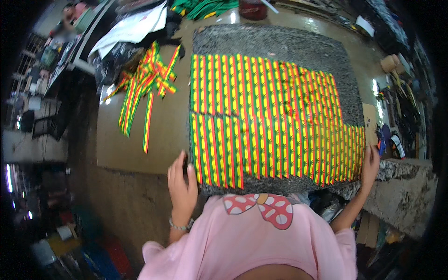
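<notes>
A dark grey, rough-surfaced board (275, 39) lies in front of me. Rows of patterned strips (280, 144) in yellow, green and red cover much of it, set side by side; a crooked gap runs between the two rows at the left. My left hand (182, 184) is beside the board's near left corner, thumb and fingers apart, holding nothing that I can see. At the near right edge, next to the last strips, is my right hand (370, 165), its fingers stretched along the side. Part of that hand's grip is hard to make out.
Loose matching strips (148, 81) lie in a tangled pile on the brown table (172, 140) to the left. Behind them are white paper (135, 30) and black plastic. Green strips (205, 8) and a dark red container (252, 9) stand at the back. A concrete ledge (406, 191) is at right.
</notes>
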The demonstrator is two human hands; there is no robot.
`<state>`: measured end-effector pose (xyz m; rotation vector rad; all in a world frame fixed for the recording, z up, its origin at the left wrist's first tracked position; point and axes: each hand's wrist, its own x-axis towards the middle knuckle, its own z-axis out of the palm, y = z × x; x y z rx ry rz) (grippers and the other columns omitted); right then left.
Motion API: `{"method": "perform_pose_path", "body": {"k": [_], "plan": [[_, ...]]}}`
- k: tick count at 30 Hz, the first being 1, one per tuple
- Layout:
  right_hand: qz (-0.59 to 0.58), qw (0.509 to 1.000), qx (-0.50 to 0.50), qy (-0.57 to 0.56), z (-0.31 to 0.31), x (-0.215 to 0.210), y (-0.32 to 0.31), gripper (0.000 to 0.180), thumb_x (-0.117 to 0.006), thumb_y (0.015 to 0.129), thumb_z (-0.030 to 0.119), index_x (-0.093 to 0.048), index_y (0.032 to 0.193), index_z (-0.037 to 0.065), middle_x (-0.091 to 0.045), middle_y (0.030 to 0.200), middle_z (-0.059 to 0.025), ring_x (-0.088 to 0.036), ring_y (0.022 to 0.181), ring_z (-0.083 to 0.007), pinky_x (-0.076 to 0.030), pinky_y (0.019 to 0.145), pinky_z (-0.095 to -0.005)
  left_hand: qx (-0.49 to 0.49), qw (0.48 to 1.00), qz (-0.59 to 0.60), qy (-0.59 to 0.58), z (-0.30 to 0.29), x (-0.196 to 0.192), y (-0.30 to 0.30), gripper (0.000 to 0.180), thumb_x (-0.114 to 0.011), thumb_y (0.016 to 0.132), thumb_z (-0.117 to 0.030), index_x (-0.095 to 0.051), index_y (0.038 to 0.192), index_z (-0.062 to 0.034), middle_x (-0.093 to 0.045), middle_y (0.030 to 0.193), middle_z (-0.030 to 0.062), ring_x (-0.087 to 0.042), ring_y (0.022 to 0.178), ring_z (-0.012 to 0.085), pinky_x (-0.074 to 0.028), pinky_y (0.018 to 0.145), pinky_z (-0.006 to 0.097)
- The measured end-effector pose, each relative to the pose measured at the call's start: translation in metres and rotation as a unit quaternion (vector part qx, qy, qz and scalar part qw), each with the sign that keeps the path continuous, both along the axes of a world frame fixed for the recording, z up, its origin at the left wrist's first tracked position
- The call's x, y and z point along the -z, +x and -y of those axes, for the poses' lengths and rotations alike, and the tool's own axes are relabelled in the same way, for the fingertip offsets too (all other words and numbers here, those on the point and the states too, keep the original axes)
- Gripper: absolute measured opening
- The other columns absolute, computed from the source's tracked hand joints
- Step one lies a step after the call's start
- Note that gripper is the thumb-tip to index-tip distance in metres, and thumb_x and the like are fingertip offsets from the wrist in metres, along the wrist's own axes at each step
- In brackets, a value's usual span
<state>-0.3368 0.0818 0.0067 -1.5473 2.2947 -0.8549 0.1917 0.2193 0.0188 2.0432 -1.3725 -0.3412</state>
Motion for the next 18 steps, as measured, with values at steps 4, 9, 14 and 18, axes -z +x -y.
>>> {"method": "perform_pose_path", "body": {"k": [4, 9, 14, 18], "plan": [[0.018, 0.991, 0.103, -0.085, -0.067, 0.054, -0.02, 0.056, -0.041, 0.101, 0.047, -0.053, 0.134, 0.002, -0.051, 0.136, -0.0177, -0.049, 0.126, -0.0309, -0.037, 0.105, -0.0403, -0.003, 0.998, -0.026, -0.065, 0.03, 0.001, 0.023, 0.026, -0.054, 0.095, -0.012, -0.062, 0.114, 0.0039, -0.066, 0.102, 0.0194, -0.065, 0.091, 0.0307, -0.05, 0.083, 0.038], [-0.103, 0.96, 0.116, -0.234, -0.046, 0.078, 0.026, 0.055, -0.037, 0.104, 0.04, -0.043, 0.14, -0.001, -0.044, 0.14, -0.022, -0.039, 0.131, -0.036, -0.03, 0.108, -0.0453, -0.126, 0.969, 0.177, -0.119, 0.093, 0.014, 0.12, 0.027, -0.057, 0.093, -0.016, -0.064, 0.108, 0.0048, -0.064, 0.107, 0.0206, -0.06, 0.101, 0.0343, -0.046, 0.091, 0.043], [-0.035, 0.945, 0.125, -0.3, -0.041, 0.066, 0.048, 0.049, -0.037, 0.104, 0.032, -0.04, 0.141, -0.001, -0.044, 0.139, -0.0226, -0.038, 0.131, -0.0363, -0.029, 0.108, -0.0471, -0.136, 0.959, 0.248, -0.021, 0.119, 0.035, 0.155, 0.045, -0.071, 0.084, -0.035, -0.068, 0.104, 0.0045, -0.063, 0.094, 0.0196, -0.059, 0.09, 0.0355, -0.047, 0.088, 0.042], [-0.003, 0.948, 0.128, -0.29, -0.043, 0.067, 0.048, 0.046, -0.037, 0.104, 0.027, -0.039, 0.14, -0.002, -0.045, 0.137, -0.0215, -0.044, 0.127, -0.0338, -0.033, 0.106, -0.0437, -0.09, 0.959, 0.266, 0.036, 0.122, 0.026, 0.16, 0.035, -0.067, 0.087, -0.028, -0.068, 0.097, 0.0045, -0.064, 0.088, 0.0189, -0.061, 0.084, 0.0365, -0.049, 0.08, 0.046]]}}
